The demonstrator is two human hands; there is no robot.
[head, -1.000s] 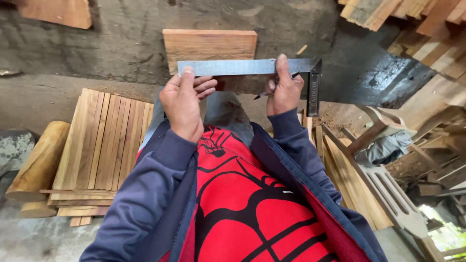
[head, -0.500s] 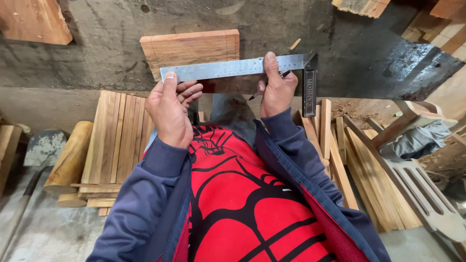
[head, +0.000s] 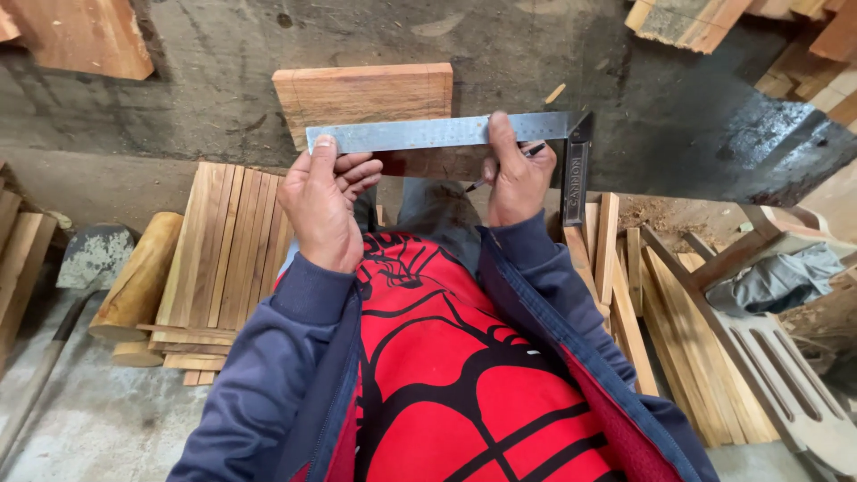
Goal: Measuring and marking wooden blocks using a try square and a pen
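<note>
Wooden slats (head: pixel 228 250) lie stacked at the left beside a log (head: pixel 138 277). Next, the left hand (head: pixel 326 210) pinches the left end of a steel square (head: pixel 446 132), thumb on top, fingers curled beneath. The square's blade runs left to right across a board (head: pixel 361 94) that stands just ahead of both hands, each equally close. The right hand (head: pixel 518 174) presses its thumb on the blade near the corner and grips a pencil (head: pixel 504 167), tip pointing down-left. The square's dark stock hangs down the board's right edge. More slats (head: pixel 625 295) and a grey cloth (head: pixel 777 277) lie rightward; nothing blocks the board.
</note>
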